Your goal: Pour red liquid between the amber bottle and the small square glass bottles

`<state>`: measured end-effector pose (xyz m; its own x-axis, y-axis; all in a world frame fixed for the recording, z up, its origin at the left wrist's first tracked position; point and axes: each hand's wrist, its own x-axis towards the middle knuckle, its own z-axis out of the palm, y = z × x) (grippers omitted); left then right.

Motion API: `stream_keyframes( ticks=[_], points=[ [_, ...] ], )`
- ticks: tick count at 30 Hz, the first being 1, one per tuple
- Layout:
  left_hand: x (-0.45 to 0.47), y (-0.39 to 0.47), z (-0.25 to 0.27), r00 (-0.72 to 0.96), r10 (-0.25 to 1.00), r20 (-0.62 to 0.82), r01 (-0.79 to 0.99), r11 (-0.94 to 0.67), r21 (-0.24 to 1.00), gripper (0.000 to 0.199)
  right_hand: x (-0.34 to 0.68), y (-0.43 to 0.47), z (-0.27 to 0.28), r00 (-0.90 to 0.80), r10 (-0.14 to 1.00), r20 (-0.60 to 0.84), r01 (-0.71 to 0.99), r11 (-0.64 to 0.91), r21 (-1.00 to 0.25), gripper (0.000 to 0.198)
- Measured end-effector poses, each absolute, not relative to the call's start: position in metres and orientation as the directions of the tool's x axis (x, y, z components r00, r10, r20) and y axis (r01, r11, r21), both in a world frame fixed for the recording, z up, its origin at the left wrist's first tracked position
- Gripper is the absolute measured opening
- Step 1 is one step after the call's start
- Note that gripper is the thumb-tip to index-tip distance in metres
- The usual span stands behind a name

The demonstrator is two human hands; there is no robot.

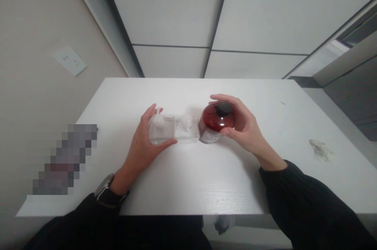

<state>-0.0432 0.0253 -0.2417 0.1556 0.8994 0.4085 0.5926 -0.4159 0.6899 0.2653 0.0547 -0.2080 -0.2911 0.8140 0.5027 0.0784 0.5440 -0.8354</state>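
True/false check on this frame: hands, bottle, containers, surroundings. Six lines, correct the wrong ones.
1. The right hand is around the red bottle. True.
2. The left hand is around the red bottle too. False: it is around the left clear container.
3. The black cap is off the red bottle. False: it is on top.
4. A watch is on the left wrist. True.
5. The red bottle is left of both clear containers. False: it is right of them, next to the right clear container.
6. A wall outlet shows at the picture's left. True.
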Motion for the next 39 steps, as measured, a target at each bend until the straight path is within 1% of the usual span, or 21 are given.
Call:
stream_keyframes(
  ticks=[2,6,9,10,11,12,14,15,17,18,20,22,24,26,29,32,34,35,37,38,39],
  points=[
    [-0.043,0.026,-0.243,0.149,0.907,0.394,0.587,-0.402,0.703,0.108,0.266,0.056,-0.208,-0.297,0.811,0.504,0.104,0.552,-0.828,0.061],
    [-0.045,0.03,-0.25,0.14,0.906,0.398,0.559,-0.405,0.724,0.111,0.266,0.055,-0.208,-0.302,0.823,0.481,0.112,0.531,-0.84,0.061],
    [-0.048,0.034,-0.255,0.163,0.865,0.474,0.511,-0.485,0.709,0.12,0.267,0.056,-0.209,-0.29,0.837,0.465,0.057,0.5,-0.864,0.078],
    [-0.05,0.035,-0.256,0.17,0.845,0.507,0.489,-0.519,0.701,0.126,0.267,0.058,-0.21,-0.256,0.838,0.481,0.028,0.504,-0.863,0.081],
    [-0.052,0.036,-0.256,0.173,0.826,0.536,0.467,-0.548,0.694,0.131,0.268,0.06,-0.21,-0.191,0.841,0.506,-0.001,0.515,-0.857,0.079],
    [-0.054,0.036,-0.255,0.171,0.81,0.56,0.449,-0.571,0.688,0.132,0.269,0.062,-0.211,-0.099,0.841,0.532,-0.022,0.533,-0.846,0.069],
    [-0.059,0.037,-0.251,0.139,0.79,0.598,0.425,-0.593,0.684,0.12,0.271,0.068,-0.211,0.129,0.805,0.579,-0.022,0.586,-0.81,0.046],
    [-0.061,0.037,-0.249,0.108,0.779,0.618,0.416,-0.6,0.684,0.108,0.273,0.07,-0.211,0.234,0.768,0.596,-0.009,0.614,-0.789,0.044],
    [-0.064,0.039,-0.246,0.016,0.75,0.661,0.402,-0.61,0.682,0.082,0.275,0.071,-0.211,0.37,0.704,0.606,0.009,0.649,-0.76,0.061],
    [-0.065,0.04,-0.246,-0.039,0.736,0.675,0.4,-0.608,0.686,0.072,0.277,0.07,-0.211,0.402,0.703,0.586,0.003,0.639,-0.769,0.069],
    [-0.066,0.044,-0.248,-0.139,0.732,0.667,0.4,-0.575,0.714,0.063,0.278,0.068,-0.21,0.424,0.751,0.506,-0.038,0.573,-0.819,0.075],
    [-0.067,0.047,-0.251,-0.211,0.767,0.606,0.388,-0.503,0.772,0.061,0.28,0.066,-0.209,0.438,0.785,0.437,-0.065,0.513,-0.856,0.075],
    [-0.067,0.049,-0.254,-0.247,0.806,0.538,0.368,-0.436,0.821,0.061,0.283,0.067,-0.206,0.466,0.775,0.426,-0.064,0.51,-0.858,0.073],
    [-0.067,0.05,-0.255,-0.26,0.818,0.513,0.363,-0.41,0.837,0.064,0.289,0.068,-0.199,0.464,0.778,0.425,-0.05,0.502,-0.864,0.065],
    [-0.066,0.05,-0.256,-0.269,0.815,0.514,0.381,-0.4,0.834,0.067,0.3,0.056,-0.181,0.404,0.817,0.412,-0.037,0.464,-0.885,0.043],
    [-0.066,0.052,-0.256,-0.27,0.823,0.5,0.384,-0.384,0.839,0.07,0.312,0.019,-0.163,0.321,0.841,0.437,0.042,0.448,-0.893,0.041],
    [-0.067,0.053,-0.257,-0.264,0.824,0.501,0.378,-0.39,0.84,0.072,0.321,-0.018,-0.162,0.211,0.88,0.426,0.18,0.393,-0.902,0.043],
    [-0.067,0.054,-0.257,-0.261,0.825,0.502,0.374,-0.393,0.84,0.071,0.326,-0.038,-0.167,0.108,0.922,0.373,0.274,0.333,-0.902,0.042],
    [-0.068,0.055,-0.259,-0.253,0.826,0.503,0.368,-0.399,0.84,0.069,0.334,-0.08,-0.187,-0.01,0.945,0.327,0.519,0.284,-0.806,0.046],
    [-0.068,0.055,-0.26,-0.251,0.827,0.504,0.365,-0.402,0.84,0.068,0.338,-0.101,-0.201,-0.036,0.954,0.298,0.61,0.257,-0.75,0.048],
    [-0.069,0.056,-0.261,-0.25,0.825,0.508,0.365,-0.405,0.838,0.068,0.341,-0.12,-0.216,-0.016,0.962,0.273,0.678,0.211,-0.704,0.05]
  ],
)
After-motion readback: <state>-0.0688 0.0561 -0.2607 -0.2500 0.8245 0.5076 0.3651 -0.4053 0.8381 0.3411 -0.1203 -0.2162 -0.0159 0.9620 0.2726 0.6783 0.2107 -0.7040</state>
